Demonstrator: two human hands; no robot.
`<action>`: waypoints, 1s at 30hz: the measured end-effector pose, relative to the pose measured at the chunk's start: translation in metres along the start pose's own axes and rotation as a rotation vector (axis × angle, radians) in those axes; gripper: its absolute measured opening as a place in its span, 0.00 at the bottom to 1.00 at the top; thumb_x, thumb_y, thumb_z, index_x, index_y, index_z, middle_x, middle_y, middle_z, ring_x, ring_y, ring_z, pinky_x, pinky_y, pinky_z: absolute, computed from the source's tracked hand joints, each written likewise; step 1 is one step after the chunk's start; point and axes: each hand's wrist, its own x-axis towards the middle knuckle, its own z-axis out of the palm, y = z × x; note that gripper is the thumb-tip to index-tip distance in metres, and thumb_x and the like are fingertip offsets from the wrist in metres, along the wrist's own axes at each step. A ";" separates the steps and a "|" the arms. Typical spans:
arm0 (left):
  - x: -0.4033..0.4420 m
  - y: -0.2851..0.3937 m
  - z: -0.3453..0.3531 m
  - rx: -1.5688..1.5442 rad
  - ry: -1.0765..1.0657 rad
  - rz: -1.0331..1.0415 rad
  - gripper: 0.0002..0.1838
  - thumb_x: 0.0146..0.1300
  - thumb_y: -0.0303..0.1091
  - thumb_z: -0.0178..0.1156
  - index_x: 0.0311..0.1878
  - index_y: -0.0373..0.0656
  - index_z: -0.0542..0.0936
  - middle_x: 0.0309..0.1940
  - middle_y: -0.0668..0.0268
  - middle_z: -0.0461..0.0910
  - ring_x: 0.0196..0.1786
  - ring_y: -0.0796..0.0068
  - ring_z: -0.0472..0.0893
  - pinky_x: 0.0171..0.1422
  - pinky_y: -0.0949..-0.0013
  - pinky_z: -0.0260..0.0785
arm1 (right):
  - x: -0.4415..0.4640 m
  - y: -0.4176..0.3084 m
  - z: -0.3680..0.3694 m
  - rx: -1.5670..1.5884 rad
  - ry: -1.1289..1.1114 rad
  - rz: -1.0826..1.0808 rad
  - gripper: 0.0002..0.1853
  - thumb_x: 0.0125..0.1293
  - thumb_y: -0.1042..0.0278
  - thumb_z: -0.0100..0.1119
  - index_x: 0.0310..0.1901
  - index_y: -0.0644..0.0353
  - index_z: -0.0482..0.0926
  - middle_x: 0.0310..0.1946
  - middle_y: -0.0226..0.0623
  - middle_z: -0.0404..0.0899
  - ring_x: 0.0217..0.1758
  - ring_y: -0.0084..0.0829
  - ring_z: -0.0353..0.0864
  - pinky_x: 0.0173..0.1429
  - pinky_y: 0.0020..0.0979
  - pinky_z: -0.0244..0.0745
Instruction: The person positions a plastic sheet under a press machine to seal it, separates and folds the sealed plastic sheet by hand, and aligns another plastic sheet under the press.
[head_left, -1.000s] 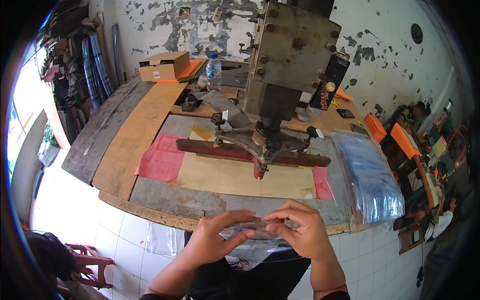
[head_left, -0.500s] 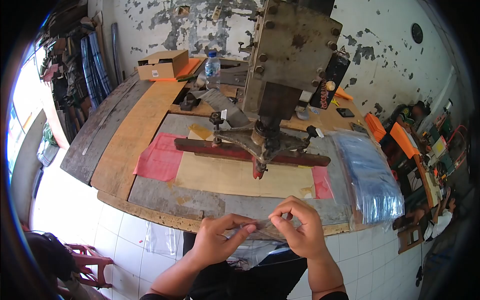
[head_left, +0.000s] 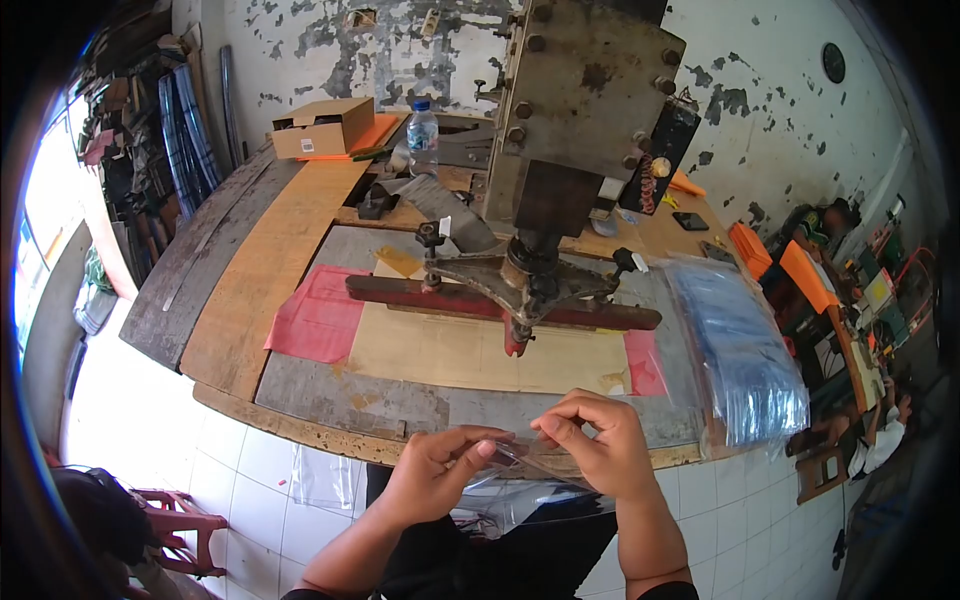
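Two hands work a clear plastic sheet [head_left: 512,502] in front of the press [head_left: 590,110], at the near edge of the counter [head_left: 330,392]. The left hand [head_left: 432,480] pinches the sheet between thumb and fingers; the right hand [head_left: 605,448] is bent with thumb and fingertips close together beside it, and whether these grip the film cannot be told. Beneath the press's red bar [head_left: 590,316] lies a cream board [head_left: 470,358], with pink material [head_left: 315,312] showing at both ends. Right of the press lies a stack of clear plastic sleeves [head_left: 740,350]; behind it, to the left, stand a water bottle [head_left: 423,145] and a cardboard box [head_left: 350,128].
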 end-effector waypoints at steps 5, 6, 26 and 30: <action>0.003 -0.021 -0.005 -0.250 -0.037 -0.086 0.16 0.82 0.34 0.53 0.58 0.31 0.83 0.47 0.58 0.89 0.51 0.76 0.86 0.56 0.71 0.80 | 0.006 -0.006 -0.002 0.022 -0.037 0.110 0.08 0.71 0.68 0.69 0.42 0.64 0.89 0.33 0.34 0.86 0.32 0.22 0.82 0.38 0.25 0.75; 0.004 -0.022 -0.007 -0.346 -0.029 -0.129 0.16 0.82 0.34 0.53 0.58 0.30 0.82 0.48 0.57 0.89 0.52 0.73 0.87 0.56 0.70 0.80 | 0.005 -0.006 -0.005 0.021 -0.036 0.110 0.08 0.71 0.68 0.69 0.42 0.64 0.89 0.33 0.34 0.86 0.32 0.22 0.82 0.38 0.25 0.75; 0.019 -0.001 -0.068 -0.149 0.121 0.050 0.19 0.75 0.38 0.62 0.60 0.32 0.80 0.47 0.55 0.89 0.46 0.69 0.88 0.49 0.68 0.80 | 0.001 -0.002 -0.060 -0.108 -0.066 0.212 0.07 0.69 0.76 0.70 0.45 0.70 0.87 0.34 0.36 0.89 0.38 0.23 0.88 0.45 0.25 0.82; 0.024 0.005 -0.079 0.105 -0.073 -0.009 0.15 0.74 0.35 0.65 0.53 0.31 0.85 0.44 0.58 0.90 0.45 0.76 0.87 0.48 0.72 0.77 | 0.004 0.006 -0.055 -0.080 -0.020 0.147 0.08 0.71 0.72 0.69 0.45 0.69 0.86 0.33 0.35 0.89 0.36 0.23 0.87 0.45 0.26 0.82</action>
